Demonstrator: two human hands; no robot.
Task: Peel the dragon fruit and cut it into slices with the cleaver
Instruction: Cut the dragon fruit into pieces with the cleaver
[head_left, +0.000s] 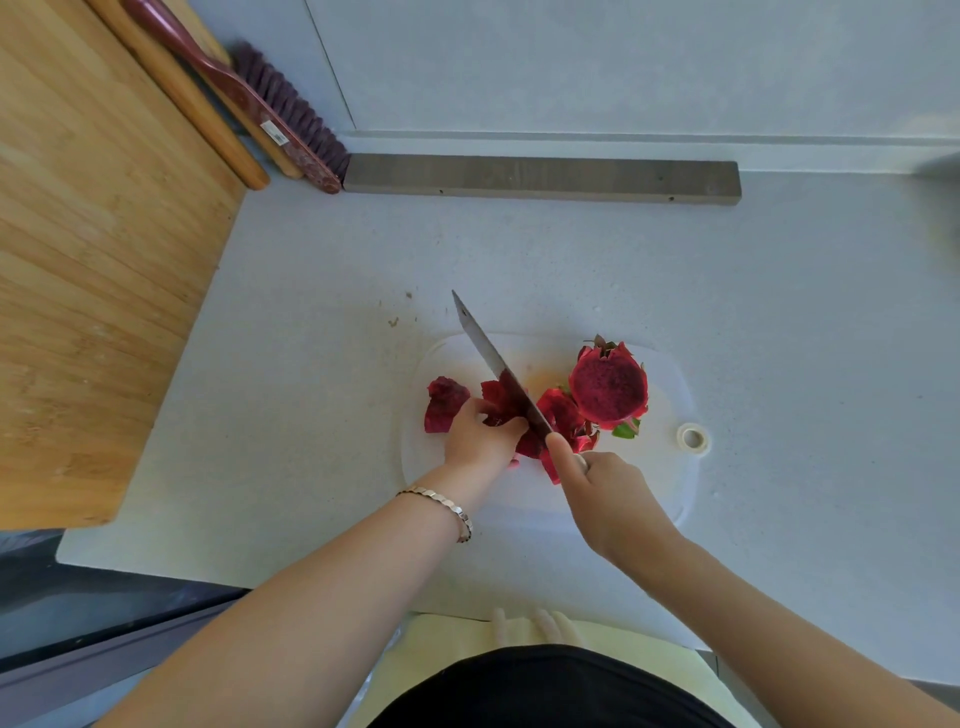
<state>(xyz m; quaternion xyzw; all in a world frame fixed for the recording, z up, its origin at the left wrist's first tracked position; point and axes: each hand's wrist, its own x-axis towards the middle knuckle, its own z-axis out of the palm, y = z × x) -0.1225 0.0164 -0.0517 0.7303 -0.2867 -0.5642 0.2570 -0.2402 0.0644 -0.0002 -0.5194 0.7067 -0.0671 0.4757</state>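
Caught mid-cut on a white cutting board (667, 470), set near the near edge of the desk (311, 415), within easy reach of both arms. Gripping the cleaver (493, 366) in the right hand (597, 483), fingers wrapped round the handle and forefinger stretched toward the blade's spine, likely to stop the wide blade twisting. Angling the blade toward the far left corner, tip raised, heel low over the fruit.

Pinning a dragon fruit piece (500, 401) under the left hand (480, 435), fingers curled over it just left of the blade; touching the steel or only beside it, hard to say. Curled that way probably to tuck the fingertips clear of the edge. Working close together, each hand clamped on its own thing.

Parked on the board's right side, out of the blade's way: the other dragon fruit half (608, 387), cut face up, skin and scales on. Lying at the board's left rim: a red scrap (441, 405), peel or flesh unclear. Judged about midway, with no neat slices seen.

Also there: a tape roll (692, 438) by the board's right rim, a wooden board (93, 260) along the left edge, a brush (280, 119) and grey bar (540, 179) at the far edge.
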